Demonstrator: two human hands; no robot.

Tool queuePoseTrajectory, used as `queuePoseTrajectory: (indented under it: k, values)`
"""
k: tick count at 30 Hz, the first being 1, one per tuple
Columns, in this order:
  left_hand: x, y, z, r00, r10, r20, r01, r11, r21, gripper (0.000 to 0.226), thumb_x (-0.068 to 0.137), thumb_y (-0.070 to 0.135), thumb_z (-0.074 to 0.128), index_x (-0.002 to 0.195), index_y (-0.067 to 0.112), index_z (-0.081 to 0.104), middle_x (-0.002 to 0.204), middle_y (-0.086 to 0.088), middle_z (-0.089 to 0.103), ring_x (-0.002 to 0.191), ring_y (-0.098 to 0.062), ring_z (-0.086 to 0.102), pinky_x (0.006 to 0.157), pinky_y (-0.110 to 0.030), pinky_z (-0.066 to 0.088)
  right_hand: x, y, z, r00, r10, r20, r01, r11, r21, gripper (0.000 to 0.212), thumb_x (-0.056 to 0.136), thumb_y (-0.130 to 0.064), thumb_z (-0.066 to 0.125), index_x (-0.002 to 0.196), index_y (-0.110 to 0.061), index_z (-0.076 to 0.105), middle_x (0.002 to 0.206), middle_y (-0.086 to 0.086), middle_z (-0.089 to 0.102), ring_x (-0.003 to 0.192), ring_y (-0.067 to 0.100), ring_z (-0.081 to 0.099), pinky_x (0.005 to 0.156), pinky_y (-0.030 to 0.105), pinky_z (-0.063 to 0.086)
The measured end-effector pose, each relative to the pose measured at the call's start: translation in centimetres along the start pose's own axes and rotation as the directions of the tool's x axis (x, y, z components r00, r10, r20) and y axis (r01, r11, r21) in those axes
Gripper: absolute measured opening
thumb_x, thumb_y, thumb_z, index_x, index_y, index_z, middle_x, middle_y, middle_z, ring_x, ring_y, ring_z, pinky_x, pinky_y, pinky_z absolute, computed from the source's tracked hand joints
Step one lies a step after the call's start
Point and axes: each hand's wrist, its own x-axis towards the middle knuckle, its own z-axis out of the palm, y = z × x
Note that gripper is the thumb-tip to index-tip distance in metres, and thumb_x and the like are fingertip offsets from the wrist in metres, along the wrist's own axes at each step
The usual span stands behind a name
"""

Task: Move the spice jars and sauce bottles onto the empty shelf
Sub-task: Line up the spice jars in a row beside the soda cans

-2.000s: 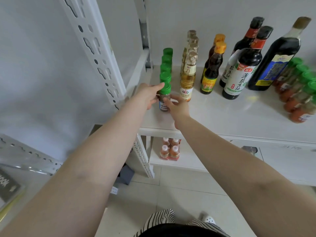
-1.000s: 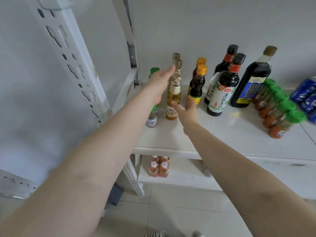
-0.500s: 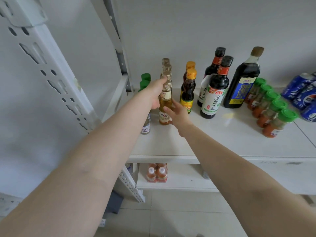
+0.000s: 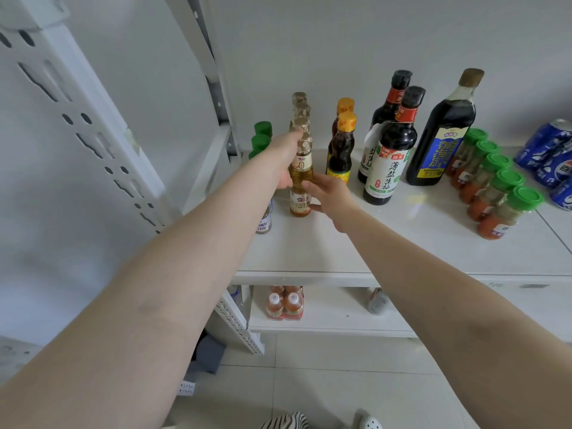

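Note:
A row of amber bottles (image 4: 301,168) with gold foil caps stands on the white shelf (image 4: 402,243). My left hand (image 4: 283,162) lies with straight fingers along the row's left side. My right hand (image 4: 325,193) touches the front bottle's right side with relaxed fingers and thumb. A row of green-capped spice jars (image 4: 262,129) runs left of them, mostly hidden by my left arm, its front jar (image 4: 264,224) showing below my forearm. To the right stand orange-capped dark bottles (image 4: 340,156), soy sauce bottles (image 4: 387,162) and a tall dark bottle (image 4: 442,140).
Several green-capped jars of orange spice (image 4: 501,205) line the shelf's right part, with blue cans (image 4: 551,150) beyond them. A perforated white upright (image 4: 93,134) rises at the left. A pack of small orange bottles (image 4: 284,305) sits on the lower shelf.
Both hands left the front green-capped jar and moved right to the amber bottle row, one on each side. The view has risen and widened to the right.

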Motion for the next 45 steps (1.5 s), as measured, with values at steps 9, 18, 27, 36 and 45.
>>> queuePoseTrajectory:
  k: [9, 18, 27, 36, 45]
  values:
    - [-0.3, -0.1, -0.3, 0.999, 0.003, 0.046, -0.004, 1.000, 0.010, 0.062, 0.091, 0.053, 0.048, 0.141, 0.017, 0.040, 0.146, -0.013, 0.043, 0.131, -0.036, 0.043, 0.109, -0.061, 0.028, 0.0, -0.4, -0.7, 0.999, -0.006, 0.048, 0.006, 1.000, -0.006, 0.044, 0.094, -0.011, 0.056, 0.137, -0.007, 0.047, 0.131, 0.010, 0.058, 0.117, 0.021, 0.054, 0.101, 0.043, 0.046]
    - [-1.6, 0.1, -0.7, 0.993, 0.004, 0.116, -0.009, 0.999, 0.041, 0.054, 0.096, 0.047, 0.045, 0.139, 0.016, 0.041, 0.143, -0.014, 0.045, 0.126, -0.037, 0.048, 0.081, -0.048, 0.044, 0.0, -0.2, -0.6, 0.998, -0.026, 0.051, 0.027, 0.999, -0.024, 0.044, 0.095, -0.014, 0.056, 0.138, -0.009, 0.047, 0.124, 0.006, 0.060, 0.115, 0.018, 0.053, 0.102, 0.044, 0.044]
    - [-2.9, 0.3, -1.0, 0.992, 0.006, 0.125, -0.010, 1.000, 0.027, 0.054, 0.095, 0.048, 0.045, 0.140, 0.018, 0.040, 0.147, -0.015, 0.039, 0.125, -0.038, 0.048, 0.070, -0.046, 0.049, 0.0, -0.1, -0.4, 0.999, -0.036, 0.033, 0.038, 0.997, -0.061, 0.045, 0.095, -0.014, 0.057, 0.138, -0.011, 0.047, 0.117, 0.001, 0.060, 0.114, 0.017, 0.053, 0.100, 0.042, 0.045]
    - [-3.1, 0.2, -0.3, 0.997, 0.043, 0.061, -0.050, 0.991, 0.126, 0.061, 0.096, 0.051, 0.041, 0.145, 0.016, 0.033, 0.153, -0.013, 0.030, 0.140, -0.030, 0.031, 0.112, -0.049, 0.025, -0.3, -0.4, -0.9, 0.998, -0.068, 0.010, 0.069, 0.985, -0.157, 0.052, 0.094, -0.018, 0.059, 0.143, -0.013, 0.042, 0.134, 0.005, 0.057, 0.110, 0.013, 0.054, 0.095, 0.035, 0.045]
    - [-3.6, 0.2, -0.6, 0.994, 0.108, 0.002, -0.107, 0.982, 0.153, 0.063, 0.096, 0.047, 0.045, 0.147, 0.013, 0.029, 0.155, -0.012, 0.028, 0.143, -0.031, 0.025, 0.116, -0.049, 0.020, -0.4, -0.6, -1.1, 0.998, -0.054, -0.016, 0.048, 0.963, -0.266, 0.060, 0.092, -0.022, 0.062, 0.145, -0.011, 0.038, 0.136, 0.011, 0.056, 0.122, 0.021, 0.054, 0.094, 0.033, 0.048]
